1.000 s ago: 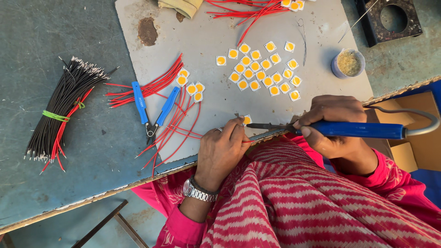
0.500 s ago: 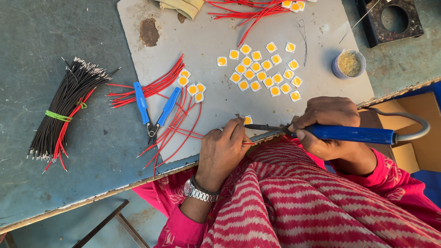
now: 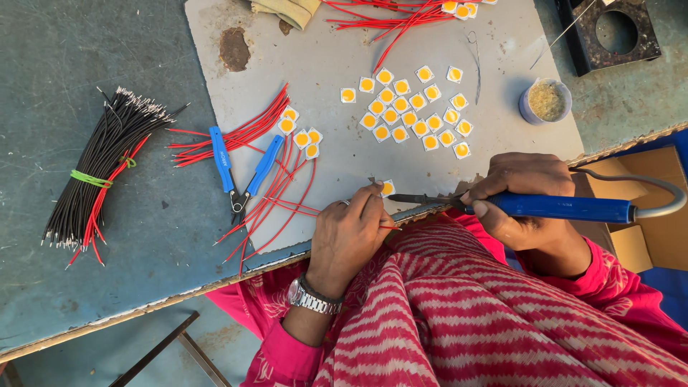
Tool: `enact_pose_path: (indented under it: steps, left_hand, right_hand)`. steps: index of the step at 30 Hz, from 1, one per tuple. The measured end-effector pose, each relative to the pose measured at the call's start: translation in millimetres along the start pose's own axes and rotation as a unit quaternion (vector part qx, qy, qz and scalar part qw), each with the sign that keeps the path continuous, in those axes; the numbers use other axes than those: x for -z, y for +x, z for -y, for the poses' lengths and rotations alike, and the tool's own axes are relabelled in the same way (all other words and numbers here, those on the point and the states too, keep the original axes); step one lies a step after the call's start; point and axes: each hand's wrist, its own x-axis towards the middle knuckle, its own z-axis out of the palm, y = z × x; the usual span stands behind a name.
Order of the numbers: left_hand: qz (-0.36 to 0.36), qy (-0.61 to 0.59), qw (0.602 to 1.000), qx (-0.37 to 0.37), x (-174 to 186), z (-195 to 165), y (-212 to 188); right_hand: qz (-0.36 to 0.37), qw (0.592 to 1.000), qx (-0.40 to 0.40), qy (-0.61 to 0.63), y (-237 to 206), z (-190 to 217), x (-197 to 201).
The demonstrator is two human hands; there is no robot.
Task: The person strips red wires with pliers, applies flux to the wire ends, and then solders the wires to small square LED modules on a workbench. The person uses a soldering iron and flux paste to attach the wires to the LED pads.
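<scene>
**Hot tip close to our fingertips**

Our right hand [image 3: 527, 190] is closed around the blue iron [image 3: 559, 208], its tip aimed left at the small chip [image 3: 388, 188] near the board's [image 3: 502, 136] front edge. Our left hand [image 3: 351, 233] pinches a red wire [image 3: 390, 227] beside that chip, fingers curled, wrist bent down. We judge a slip could burn those fingers or knock the chip off the edge, since nothing clamps it. Further out lie the cutters [image 3: 240, 168] and a black wire bundle [image 3: 100, 172].
</scene>
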Motion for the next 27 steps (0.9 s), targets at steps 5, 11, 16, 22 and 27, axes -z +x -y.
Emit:
enact_pose_path:
  steps: [5, 11, 16, 22, 27]
  left_hand:
    - [0.004, 0.019, 1.0, 0.006, -3, 0, 0]
    - [-0.002, 0.011, 1.0, 0.004, -4, 0, -2]
    - [-0.004, 0.006, 1.0, 0.005, -4, 0, -1]
    - [-0.006, 0.007, 1.0, 0.002, -2, 0, 0]
    - [-0.006, 0.009, 1.0, 0.003, 1, -2, 1]
  right_hand:
    - [-0.002, 1.0, 0.0, 0.007, 2, -1, -4]
    - [0.005, 1.0, 0.01, 0.01, 3, -2, -6]
    - [-0.017, 1.0, -0.015, 0.014, 0, -2, 3]
    - [-0.021, 1.0, -0.011, 0.009, -1, -6, 6]
    - [-0.025, 0.999, -0.027, 0.01, -3, -5, 14]
